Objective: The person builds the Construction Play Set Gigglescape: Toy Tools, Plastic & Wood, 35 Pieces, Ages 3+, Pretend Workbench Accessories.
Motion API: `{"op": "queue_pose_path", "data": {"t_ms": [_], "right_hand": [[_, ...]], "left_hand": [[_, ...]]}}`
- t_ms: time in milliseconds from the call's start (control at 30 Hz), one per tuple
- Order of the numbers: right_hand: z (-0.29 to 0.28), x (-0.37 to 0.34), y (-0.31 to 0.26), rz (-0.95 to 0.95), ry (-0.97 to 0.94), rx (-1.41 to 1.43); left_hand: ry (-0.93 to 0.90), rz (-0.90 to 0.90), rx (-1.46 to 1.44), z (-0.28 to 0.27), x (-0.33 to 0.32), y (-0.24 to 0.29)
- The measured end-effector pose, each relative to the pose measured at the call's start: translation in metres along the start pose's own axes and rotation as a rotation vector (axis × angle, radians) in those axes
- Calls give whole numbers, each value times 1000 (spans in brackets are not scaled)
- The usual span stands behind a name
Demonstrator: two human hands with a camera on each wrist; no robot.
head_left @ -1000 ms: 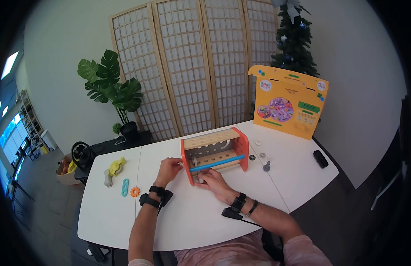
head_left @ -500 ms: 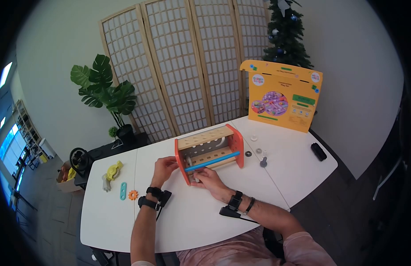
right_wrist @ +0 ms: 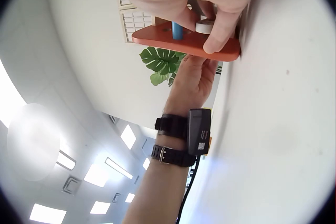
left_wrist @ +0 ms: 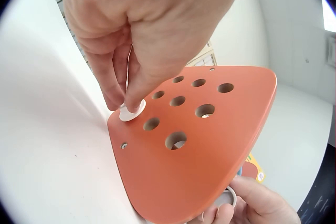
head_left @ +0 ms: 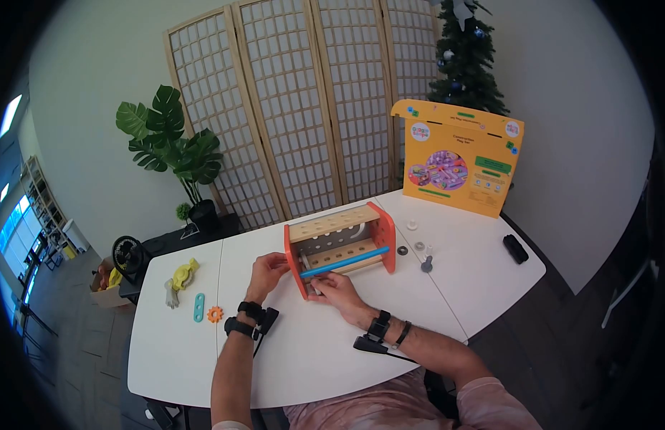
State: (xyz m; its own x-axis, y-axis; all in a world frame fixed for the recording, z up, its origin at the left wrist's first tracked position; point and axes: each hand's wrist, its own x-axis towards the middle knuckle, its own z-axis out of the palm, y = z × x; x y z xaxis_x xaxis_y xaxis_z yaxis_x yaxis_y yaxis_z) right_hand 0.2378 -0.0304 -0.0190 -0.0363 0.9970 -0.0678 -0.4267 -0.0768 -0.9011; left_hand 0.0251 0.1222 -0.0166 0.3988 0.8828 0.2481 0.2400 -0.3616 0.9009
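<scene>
A toy toolbox with red side panels, wooden shelves and a blue bar stands on the white table. At the outer face of its left red panel, my left hand pinches a white plastic piece with a round flange, low near a corner of the panel. My right hand is on the inner side of that same panel, below the blue bar. Its fingers hold a whitish ring-shaped nut, partly hidden by them, and the thumb lies by the panel's edge.
Right of the toolbox lie a grey bolt, a dark ring and several pale pieces. A teal strip, an orange gear and yellow-and-grey gloves lie left. A yellow box stands behind; a black case lies far right.
The head view has shifted slightly. Both hands stay at the left red panel, with only small finger movement at the right hand.
</scene>
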Motion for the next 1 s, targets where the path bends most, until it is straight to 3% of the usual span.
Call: {"op": "queue_pose_path", "data": {"t_ms": [333,700,1000], "right_hand": [[-2,8,-2,-9,-92,29],[0,12,-1,-74,-111,-277],[0,13,-1,-69,-127,-350]], "left_hand": [[-35,-88,52,-3,-3,13],[-39,-86,45,-4,0,8],[-34,-64,62,-4,1,9]]}}
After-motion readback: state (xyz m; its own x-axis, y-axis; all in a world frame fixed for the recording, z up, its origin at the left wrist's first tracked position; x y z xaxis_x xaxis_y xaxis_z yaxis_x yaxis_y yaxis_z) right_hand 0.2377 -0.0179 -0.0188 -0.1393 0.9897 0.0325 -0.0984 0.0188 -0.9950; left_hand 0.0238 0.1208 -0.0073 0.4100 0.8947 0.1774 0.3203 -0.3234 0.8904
